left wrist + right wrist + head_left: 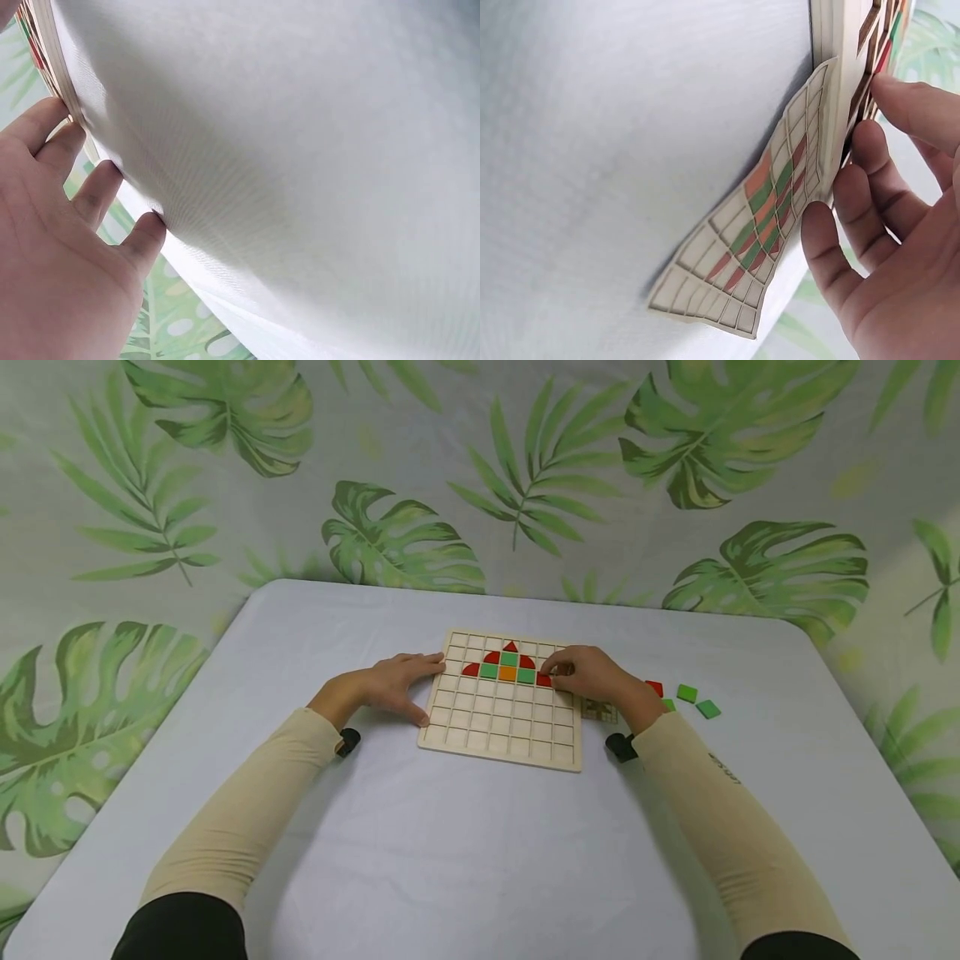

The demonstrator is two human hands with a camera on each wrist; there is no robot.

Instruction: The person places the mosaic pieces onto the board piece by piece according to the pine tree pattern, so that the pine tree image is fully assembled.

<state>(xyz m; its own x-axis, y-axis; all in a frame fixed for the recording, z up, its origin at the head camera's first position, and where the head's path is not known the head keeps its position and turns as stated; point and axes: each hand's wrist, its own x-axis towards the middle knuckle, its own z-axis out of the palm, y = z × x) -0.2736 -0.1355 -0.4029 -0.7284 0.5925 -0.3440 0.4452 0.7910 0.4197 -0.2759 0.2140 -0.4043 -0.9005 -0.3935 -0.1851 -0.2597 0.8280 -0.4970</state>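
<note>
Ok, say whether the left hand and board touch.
Touching: in the head view, the left hand rests thumb and fingers against the edge of the board.

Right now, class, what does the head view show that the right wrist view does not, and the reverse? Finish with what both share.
Only the head view: the left grip at the left edge of the board, and the loose tiles toward the right.

Only the right wrist view: the red, green and orange print on the card, clear enough to make out; in the head view it is too small to read.

Both: the right grip, board, card, white table and leafy backdrop.
</note>
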